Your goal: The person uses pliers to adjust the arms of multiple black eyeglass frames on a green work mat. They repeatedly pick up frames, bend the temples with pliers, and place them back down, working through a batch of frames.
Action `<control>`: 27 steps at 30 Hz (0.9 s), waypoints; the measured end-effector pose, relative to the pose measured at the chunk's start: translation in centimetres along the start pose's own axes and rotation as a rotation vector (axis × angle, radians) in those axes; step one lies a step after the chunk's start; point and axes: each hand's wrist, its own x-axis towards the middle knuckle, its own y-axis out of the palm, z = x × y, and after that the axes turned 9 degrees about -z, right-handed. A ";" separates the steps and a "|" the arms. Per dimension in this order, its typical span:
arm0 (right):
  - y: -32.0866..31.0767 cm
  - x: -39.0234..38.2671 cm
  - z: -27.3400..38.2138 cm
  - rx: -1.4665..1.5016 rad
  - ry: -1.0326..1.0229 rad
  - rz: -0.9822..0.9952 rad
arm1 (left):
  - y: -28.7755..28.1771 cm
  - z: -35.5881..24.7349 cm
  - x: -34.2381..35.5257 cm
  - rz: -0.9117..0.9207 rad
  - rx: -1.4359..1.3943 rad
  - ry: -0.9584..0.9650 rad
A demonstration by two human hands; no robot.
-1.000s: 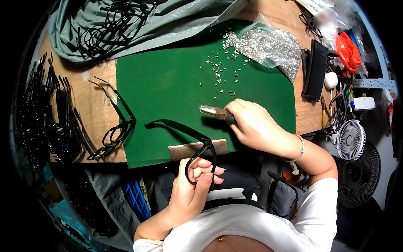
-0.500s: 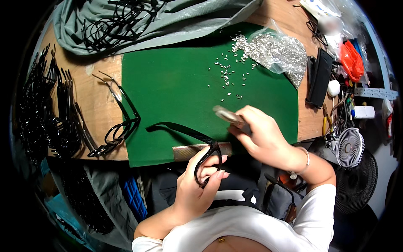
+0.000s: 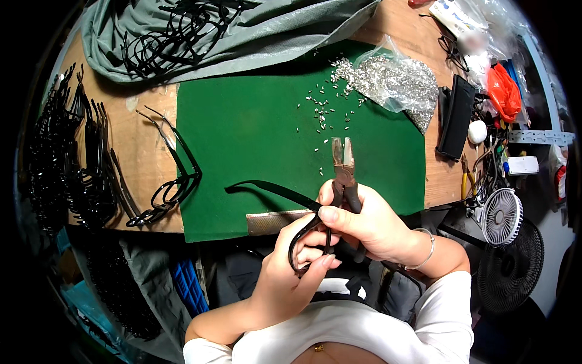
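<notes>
My left hand [image 3: 285,264] is closed on a black plastic eyeglass frame [image 3: 276,191], whose long temple reaches leftward over the green mat [image 3: 242,121]. My right hand [image 3: 370,224] grips pliers [image 3: 342,173] upright, jaws pointing away from me and slightly apart, while its thumb presses on the frame near the hinge. Below the temple, a flat patterned strip [image 3: 262,222] lies at the mat's front edge. Small silver oval pieces [image 3: 321,112] are scattered above the pliers, spilling from a clear plastic bag [image 3: 394,82].
Black frames lie piled at left [image 3: 63,170], beside the mat [image 3: 163,194] and on grey-green cloth [image 3: 254,39]. At right are a black phone-like object [image 3: 451,121], cables, yellow-handled pliers [image 3: 465,176], a red bag [image 3: 503,91] and two fans [image 3: 498,217], [image 3: 509,282].
My right hand has come down and leftward onto the frame beside my left hand, turning the pliers from pointing left to pointing upward. My left hand has shifted slightly rightward with the frame.
</notes>
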 end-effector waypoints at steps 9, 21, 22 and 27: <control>-0.4 -0.7 0.0 0.089 0.086 0.129 | -0.5 -2.3 -1.3 0.157 -0.288 -0.141; 0.8 -1.5 2.1 -0.184 -0.028 0.109 | -0.4 -2.2 -1.7 0.134 -0.232 -0.078; 0.7 -1.5 1.9 -0.224 -0.077 0.083 | -0.3 -2.1 -1.8 0.128 -0.234 -0.070; 0.7 -1.7 1.0 -0.302 -0.184 0.009 | -0.4 -2.3 -2.1 0.124 -0.254 -0.129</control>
